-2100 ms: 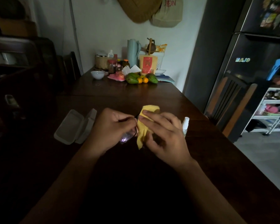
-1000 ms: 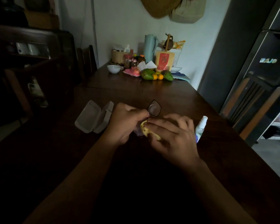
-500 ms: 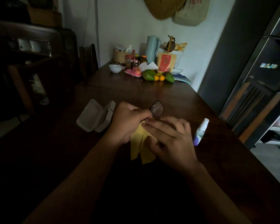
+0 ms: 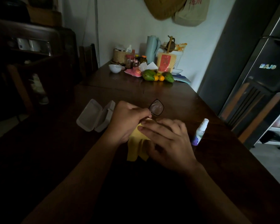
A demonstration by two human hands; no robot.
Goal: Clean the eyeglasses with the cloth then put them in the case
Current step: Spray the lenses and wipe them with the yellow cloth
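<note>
The eyeglasses [image 4: 156, 107] are held over the desk [image 4: 176, 94], pinched at the frame by the left hand [image 4: 128, 122]. The right hand [image 4: 168, 143] grips the yellow cloth [image 4: 137, 147] against them. The case [image 4: 95, 115] lies open just left.

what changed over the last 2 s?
The cloth went from wrapped up over the glasses to hanging below the hands; one lens now pokes out above. Left hand still holds the glasses, right hand the cloth. Case and spray bottle unmoved.
</note>
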